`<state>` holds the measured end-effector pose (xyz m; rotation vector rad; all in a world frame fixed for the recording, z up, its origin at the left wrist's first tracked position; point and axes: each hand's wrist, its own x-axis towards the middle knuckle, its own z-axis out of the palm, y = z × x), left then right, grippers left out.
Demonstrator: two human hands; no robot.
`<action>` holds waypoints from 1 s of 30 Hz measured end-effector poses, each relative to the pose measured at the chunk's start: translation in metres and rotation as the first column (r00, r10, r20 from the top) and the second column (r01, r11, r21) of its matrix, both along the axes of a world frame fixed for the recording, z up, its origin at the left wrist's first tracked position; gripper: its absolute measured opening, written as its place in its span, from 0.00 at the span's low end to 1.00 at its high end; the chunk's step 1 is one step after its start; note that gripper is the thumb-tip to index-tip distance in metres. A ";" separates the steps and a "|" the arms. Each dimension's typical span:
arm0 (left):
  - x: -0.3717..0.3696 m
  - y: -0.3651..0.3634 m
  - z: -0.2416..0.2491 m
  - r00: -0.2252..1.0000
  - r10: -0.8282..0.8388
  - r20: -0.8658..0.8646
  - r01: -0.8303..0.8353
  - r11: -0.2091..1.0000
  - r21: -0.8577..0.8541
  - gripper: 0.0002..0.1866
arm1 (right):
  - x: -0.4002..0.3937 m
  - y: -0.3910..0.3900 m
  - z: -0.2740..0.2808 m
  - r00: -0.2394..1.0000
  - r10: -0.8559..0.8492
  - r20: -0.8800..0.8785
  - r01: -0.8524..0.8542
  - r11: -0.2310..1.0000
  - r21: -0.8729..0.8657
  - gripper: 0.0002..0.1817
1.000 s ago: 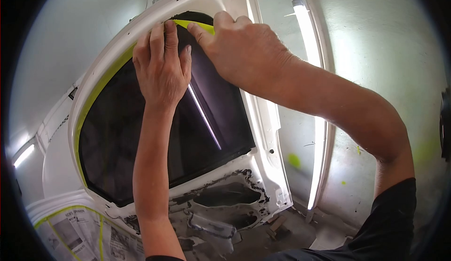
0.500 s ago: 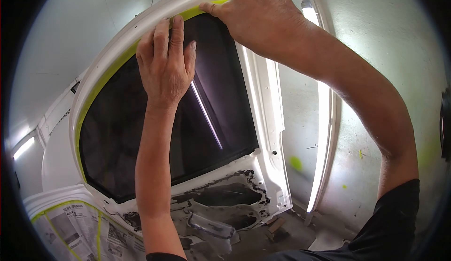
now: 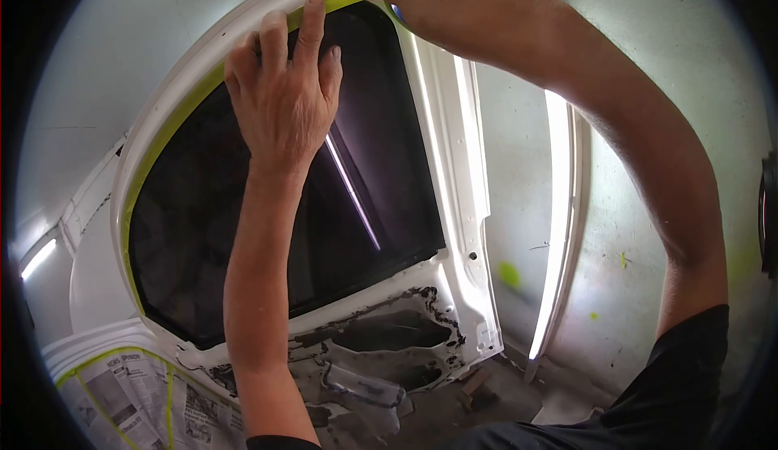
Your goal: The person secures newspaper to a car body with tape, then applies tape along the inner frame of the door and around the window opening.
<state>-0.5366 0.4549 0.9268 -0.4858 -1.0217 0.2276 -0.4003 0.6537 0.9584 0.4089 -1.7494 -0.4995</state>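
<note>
Yellow-green tape passes under the spread left hand, which grips nothing, to the right hand, whose hold cannot be told; uneven pull could wrinkle it along the door frame.

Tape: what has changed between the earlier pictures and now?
The right hand moved up, bringing the tape from a slant across the window to its top edge; the left hand shifted slightly up and right. Door and newspaper stayed put.
</note>
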 end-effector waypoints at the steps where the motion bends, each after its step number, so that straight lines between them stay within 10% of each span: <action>1: 0.003 0.000 -0.001 0.999 0.030 0.023 -0.030 1.000 0.008 0.34 | -0.004 0.001 0.003 1.000 0.006 0.015 -0.006 1.000 -0.004 0.13; 10: 0.007 -0.003 0.001 0.995 0.092 0.038 -0.091 0.996 -0.019 0.33 | 0.011 -0.009 0.004 0.978 0.022 0.206 0.002 0.993 -0.115 0.13; 17: 0.005 -0.001 -0.001 0.995 0.099 0.018 -0.099 0.995 -0.016 0.32 | -0.008 0.000 -0.008 1.000 0.005 0.016 -0.006 0.999 0.041 0.12; 23: 0.000 -0.007 0.000 1.000 -0.002 -0.009 0.001 0.999 -0.051 0.29 | 0.020 -0.003 0.005 0.901 0.160 0.403 -0.047 0.960 -0.275 0.16; 30: -0.004 -0.004 -0.002 0.996 -0.052 -0.074 0.048 0.997 -0.056 0.30 | -0.011 0.023 0.000 0.995 0.068 0.069 -0.078 0.987 0.142 0.19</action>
